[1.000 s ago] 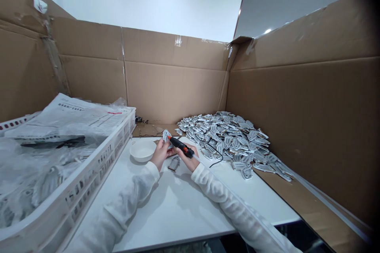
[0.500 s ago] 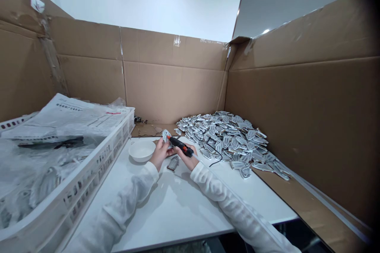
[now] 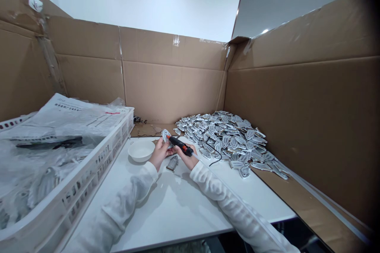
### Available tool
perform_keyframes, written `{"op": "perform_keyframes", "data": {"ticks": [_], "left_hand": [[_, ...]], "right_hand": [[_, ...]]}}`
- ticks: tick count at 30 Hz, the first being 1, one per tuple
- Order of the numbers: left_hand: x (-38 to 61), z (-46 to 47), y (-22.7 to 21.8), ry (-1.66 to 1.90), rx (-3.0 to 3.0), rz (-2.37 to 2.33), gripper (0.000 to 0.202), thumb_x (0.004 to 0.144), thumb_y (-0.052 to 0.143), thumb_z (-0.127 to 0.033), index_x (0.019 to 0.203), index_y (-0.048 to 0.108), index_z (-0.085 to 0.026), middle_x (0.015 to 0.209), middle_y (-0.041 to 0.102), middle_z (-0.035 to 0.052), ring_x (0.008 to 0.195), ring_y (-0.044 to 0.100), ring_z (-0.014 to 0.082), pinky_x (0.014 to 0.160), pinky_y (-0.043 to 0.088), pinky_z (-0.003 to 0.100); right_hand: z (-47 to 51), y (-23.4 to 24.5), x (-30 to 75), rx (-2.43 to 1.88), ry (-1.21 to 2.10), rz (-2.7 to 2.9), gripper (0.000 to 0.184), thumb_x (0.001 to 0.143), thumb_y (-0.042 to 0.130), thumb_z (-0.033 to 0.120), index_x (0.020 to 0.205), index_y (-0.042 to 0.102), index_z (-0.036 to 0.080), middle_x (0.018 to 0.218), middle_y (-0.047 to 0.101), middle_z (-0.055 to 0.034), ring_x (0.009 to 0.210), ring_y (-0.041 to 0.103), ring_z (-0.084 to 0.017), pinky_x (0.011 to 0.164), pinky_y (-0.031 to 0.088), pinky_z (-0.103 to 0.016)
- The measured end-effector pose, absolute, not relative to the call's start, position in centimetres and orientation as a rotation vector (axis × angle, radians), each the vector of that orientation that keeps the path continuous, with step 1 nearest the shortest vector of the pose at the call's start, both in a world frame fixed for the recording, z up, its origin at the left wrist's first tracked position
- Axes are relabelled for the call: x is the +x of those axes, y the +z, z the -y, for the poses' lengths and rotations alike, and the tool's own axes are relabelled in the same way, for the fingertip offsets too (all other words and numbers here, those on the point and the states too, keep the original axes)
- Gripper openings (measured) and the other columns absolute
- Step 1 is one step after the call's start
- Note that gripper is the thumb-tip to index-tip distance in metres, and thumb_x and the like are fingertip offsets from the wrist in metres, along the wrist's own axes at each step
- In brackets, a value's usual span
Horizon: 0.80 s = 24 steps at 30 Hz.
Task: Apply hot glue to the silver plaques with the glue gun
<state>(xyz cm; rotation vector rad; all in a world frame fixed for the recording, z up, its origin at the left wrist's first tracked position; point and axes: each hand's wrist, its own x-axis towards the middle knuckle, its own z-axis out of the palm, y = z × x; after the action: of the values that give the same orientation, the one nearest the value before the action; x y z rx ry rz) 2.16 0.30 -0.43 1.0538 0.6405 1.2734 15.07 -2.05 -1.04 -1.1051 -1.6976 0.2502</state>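
My left hand is closed on a small grey-and-white flat piece, held up by its lower part. In my right hand is a black and orange glue gun with a clear glue stick running out of its back. Its orange tip points left and meets or nearly meets the held piece; I cannot tell which. On the table between my wrists lies another grey pointed piece. A round white bowl stands just left of my left hand.
A heap of similar grey pieces lies at the back right, with a black cord before it. At left stands a white plastic basket holding bagged pieces and paper sheets. Cardboard walls enclose the white table.
Both hands, the glue gun and the held piece stay almost where they were. The whole view has shifted very slightly.
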Motion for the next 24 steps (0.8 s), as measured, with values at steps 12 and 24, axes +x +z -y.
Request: {"op": "perform_keyframes", "data": {"ticks": [12, 24], "left_hand": [[2.13, -0.27, -0.46, 1.259, 1.065, -0.607, 0.036, 0.073, 0.06, -0.03, 0.101, 0.044, -0.016, 0.091, 0.06, 0.0073, 0.064, 0.058, 0.0102, 0.06, 0.049, 0.023], [2.18, -0.24, -0.41, 1.27, 1.064, -0.61, 0.037, 0.07, 0.061, -0.031, 0.099, 0.044, -0.016, 0.092, 0.059, 0.0068, 0.063, 0.058, 0.0103, 0.058, 0.048, 0.022]], "right_hand": [[1.97, -1.06, 15.08, -1.161, 0.221, 1.703, 0.034, 0.077, 0.046, 0.042, 0.062, 0.06, 0.015, 0.052, 0.051, -0.0009, 0.049, 0.042, -0.011, 0.048, 0.034, -0.022], [2.11, -0.97, 15.05, -1.181, 0.201, 1.714, 0.035, 0.077, 0.045, 0.042, 0.061, 0.058, 0.015, 0.053, 0.051, -0.0009, 0.049, 0.043, -0.011, 0.049, 0.035, -0.022]]}}
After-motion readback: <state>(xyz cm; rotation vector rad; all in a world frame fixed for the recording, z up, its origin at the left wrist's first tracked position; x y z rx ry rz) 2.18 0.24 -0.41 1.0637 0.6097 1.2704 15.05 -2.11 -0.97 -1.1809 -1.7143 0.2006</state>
